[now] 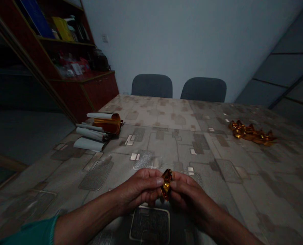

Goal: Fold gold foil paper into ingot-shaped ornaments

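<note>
Pinching a crumpled piece of shiny gold foil from both sides, our left hand and our right hand meet just in from the near edge of the bench, whose glossy top is printed with grey and beige blocks. Both hands are curled closed, with the foil standing upright between them and mostly hidden by our fingers. A teal sleeve shows at the lower left corner of the view, on our left arm.

Farther out, near the bench's left edge, lie several curled sheets of white paper, with a rolled sheet of orange-gold foil touching them on the far side. Well apart, near the right edge, sits a loose heap of crumpled gold foil.

Past the far edge of the bench stand two dark grey upholstered chairs, side by side. Beyond the far left corner rises a reddish-brown wooden cabinet, its shelves packed with folders and small items too dim to tell apart. Behind the chairs is a pale blue-grey wall with a small white wall switch.
</note>
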Motion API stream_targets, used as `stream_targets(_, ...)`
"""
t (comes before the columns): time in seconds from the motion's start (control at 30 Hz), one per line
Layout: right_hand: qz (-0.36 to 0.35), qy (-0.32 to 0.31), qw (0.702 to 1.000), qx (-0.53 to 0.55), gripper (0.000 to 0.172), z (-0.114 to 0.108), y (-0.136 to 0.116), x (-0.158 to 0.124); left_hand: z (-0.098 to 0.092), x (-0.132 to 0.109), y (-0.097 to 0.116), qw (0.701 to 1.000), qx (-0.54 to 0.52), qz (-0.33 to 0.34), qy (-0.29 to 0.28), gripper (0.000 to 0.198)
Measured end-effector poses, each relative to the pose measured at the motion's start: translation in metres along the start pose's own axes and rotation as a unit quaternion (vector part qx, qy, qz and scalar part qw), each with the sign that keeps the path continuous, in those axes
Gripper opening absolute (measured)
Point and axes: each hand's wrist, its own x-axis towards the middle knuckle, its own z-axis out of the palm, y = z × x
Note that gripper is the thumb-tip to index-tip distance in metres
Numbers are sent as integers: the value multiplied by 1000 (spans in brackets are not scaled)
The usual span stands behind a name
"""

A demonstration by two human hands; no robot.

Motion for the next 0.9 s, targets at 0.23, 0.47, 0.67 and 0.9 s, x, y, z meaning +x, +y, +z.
stream_targets(0.23, -11, 0, 999, 37, 25, 4, -2, 1, 1, 3, -3, 997, 63, 28, 27, 48)
stream_targets(0.47, -15, 21, 1000, 16, 33, 6, 4, 5, 0, 4, -7, 991, 116, 37, 48, 41)
stream_targets(0.67, -15, 32, 999, 2, 35, 7, 6, 7, 4, 6, -6, 990, 125, 34, 61, 36)
stream_targets(0.9, -4, 27, 1000, 10, 27, 6, 1, 3, 5, 3, -5, 991, 111, 29, 61, 35)
